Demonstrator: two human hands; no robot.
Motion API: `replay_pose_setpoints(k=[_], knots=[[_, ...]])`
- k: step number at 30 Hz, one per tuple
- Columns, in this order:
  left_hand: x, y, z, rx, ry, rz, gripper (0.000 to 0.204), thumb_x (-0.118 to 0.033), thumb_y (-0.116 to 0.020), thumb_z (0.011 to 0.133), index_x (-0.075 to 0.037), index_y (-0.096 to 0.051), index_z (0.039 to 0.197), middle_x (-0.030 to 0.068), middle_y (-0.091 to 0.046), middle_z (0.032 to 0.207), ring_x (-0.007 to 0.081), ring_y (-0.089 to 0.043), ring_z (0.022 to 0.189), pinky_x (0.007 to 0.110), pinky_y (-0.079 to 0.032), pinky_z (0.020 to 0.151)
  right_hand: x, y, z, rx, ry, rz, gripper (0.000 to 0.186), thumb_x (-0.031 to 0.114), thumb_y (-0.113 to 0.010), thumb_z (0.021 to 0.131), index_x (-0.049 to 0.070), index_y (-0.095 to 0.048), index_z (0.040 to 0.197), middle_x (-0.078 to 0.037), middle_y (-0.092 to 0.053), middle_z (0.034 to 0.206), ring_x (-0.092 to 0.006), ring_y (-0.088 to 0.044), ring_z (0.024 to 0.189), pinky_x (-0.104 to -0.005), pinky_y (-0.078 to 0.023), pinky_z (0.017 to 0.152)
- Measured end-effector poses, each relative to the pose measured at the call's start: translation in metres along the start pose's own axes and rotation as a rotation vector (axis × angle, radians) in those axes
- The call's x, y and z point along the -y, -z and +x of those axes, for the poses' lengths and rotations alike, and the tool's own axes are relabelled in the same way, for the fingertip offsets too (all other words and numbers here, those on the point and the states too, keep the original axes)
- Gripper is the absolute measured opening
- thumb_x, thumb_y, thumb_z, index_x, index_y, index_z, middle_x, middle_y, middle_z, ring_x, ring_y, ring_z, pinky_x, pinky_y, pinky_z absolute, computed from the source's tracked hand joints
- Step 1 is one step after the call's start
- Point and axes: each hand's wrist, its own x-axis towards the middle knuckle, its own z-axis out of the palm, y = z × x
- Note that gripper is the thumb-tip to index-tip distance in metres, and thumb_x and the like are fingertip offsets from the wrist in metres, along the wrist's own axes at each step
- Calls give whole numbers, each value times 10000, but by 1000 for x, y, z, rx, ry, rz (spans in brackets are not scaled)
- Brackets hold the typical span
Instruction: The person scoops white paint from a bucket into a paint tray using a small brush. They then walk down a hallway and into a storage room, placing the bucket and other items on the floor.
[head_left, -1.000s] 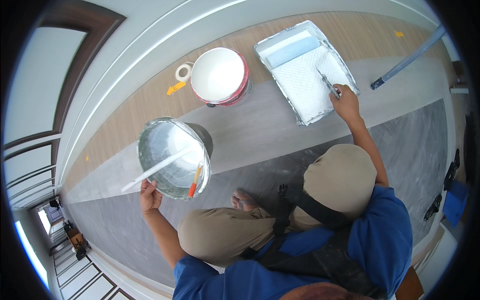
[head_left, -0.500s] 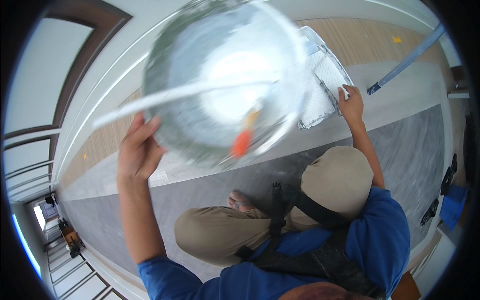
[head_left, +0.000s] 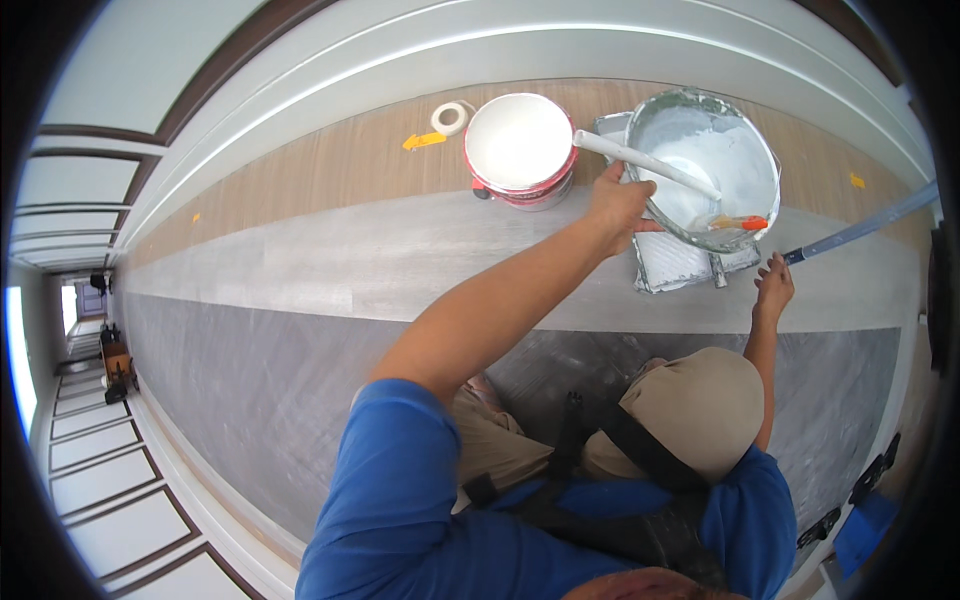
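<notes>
the left hand (head_left: 617,205) has its fingers curled on the rim of one clear bucket (head_left: 708,165), which hangs tilted over one paint tray (head_left: 672,262). a stir stick (head_left: 645,160) and a small brush (head_left: 738,223) lie inside the bucket. the right hand (head_left: 773,287) rests at the tray's edge, fingers loosely bent; whether it grips anything is hard to tell. one red paint can (head_left: 520,148) stands just beside, one tape roll (head_left: 449,117) near it. the tray is mostly hidden. one blue pole (head_left: 865,227) is cut off. drop sheet (head_left: 300,270) covers wood floor by a white wall.
</notes>
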Motion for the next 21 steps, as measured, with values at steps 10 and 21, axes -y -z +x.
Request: replay_pose_setpoints(k=[10, 21], knots=[[19, 18, 2, -4, 45, 61, 714, -157, -689, 953, -74, -268, 1525, 176, -514, 1329, 280, -588, 1154, 439, -631, 810, 107, -1, -11, -252, 328, 139, 488, 360, -495, 1060, -45, -617, 1303, -135, -678, 1204, -232, -661, 1051, -344, -542, 836], [5, 88, -22, 246, 221, 365, 1074, -291, -794, 884, 40, -54, 1589, 306, -436, 1458, 351, -543, 1241, 443, -628, 828, 252, -57, -128, 85, 886, -8, 347, 210, -541, 1052, -31, -649, 1278, -135, -673, 1245, -211, -650, 1085, -338, -513, 927]])
